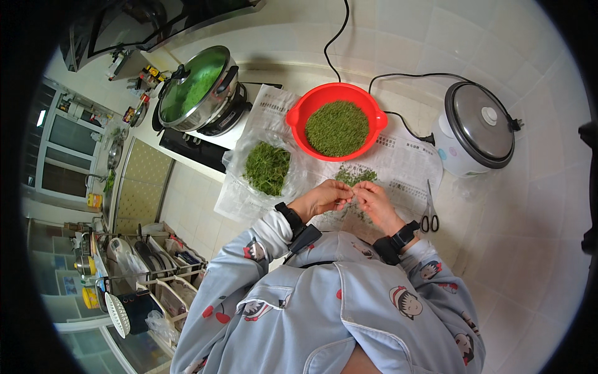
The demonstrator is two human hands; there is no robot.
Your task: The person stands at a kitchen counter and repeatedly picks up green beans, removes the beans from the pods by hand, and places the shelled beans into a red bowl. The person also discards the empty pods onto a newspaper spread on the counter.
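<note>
My left hand [329, 197] and my right hand [372, 198] meet fingertip to fingertip above newspaper [406, 161]. Both pinch something tiny and pale, probably a plant piece; the fingers hide most of it. Just beyond the fingertips lies a small heap of loose green sprigs [357, 175], with fine bits scattered below the hands. A red plastic basin [299, 133] farther back holds many small green buds or seeds [337, 128]. Left of my left hand, a clear plastic bag [297, 163] stands open with green stalks [267, 169] in it. Scissors [429, 210] lie right of my right hand.
A steel pot with a glass lid [196, 89] sits on an electric cooker at the left, with green contents. A lidded electric pot [479, 128] stands at the right, its black cord [406, 75] running along the wall. A storage rack [154, 271] stands at lower left.
</note>
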